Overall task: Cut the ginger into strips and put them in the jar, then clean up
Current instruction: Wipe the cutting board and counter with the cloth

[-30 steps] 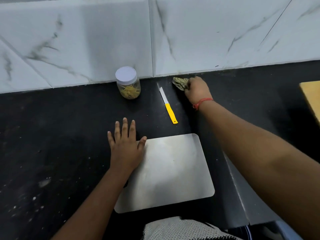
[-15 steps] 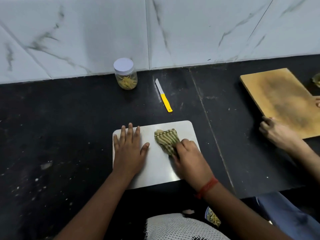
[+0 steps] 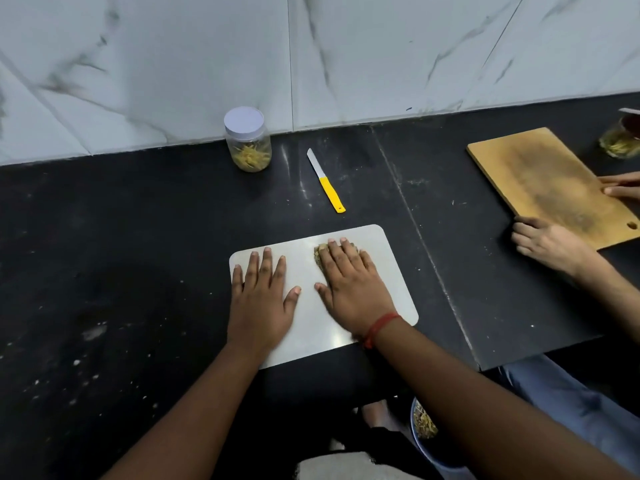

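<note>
My left hand (image 3: 260,299) lies flat on the left part of a pale metal cutting board (image 3: 391,271), fingers straight and a little spread, holding nothing. My right hand (image 3: 348,284) lies flat on the middle of the same board, fingers straight, pressing down on a greenish cloth (image 3: 318,255); only the cloth's edge shows past my fingertips. A red thread (image 3: 381,327) circles my right wrist.

The board sits on a black counter (image 3: 121,254). Beyond it, well apart from my hands, a knife (image 3: 326,181) with a yellow handle lies flat, blade pointing toward the white marble wall (image 3: 173,64). To the left of the knife, against the wall, stands a clear jar (image 3: 247,140) with its white lid on and yellow ginger strips (image 3: 251,157) inside.

At far right, another person's hand (image 3: 550,244) touches the near edge of a wooden board (image 3: 547,181), with a second jar (image 3: 620,143) behind it.
</note>
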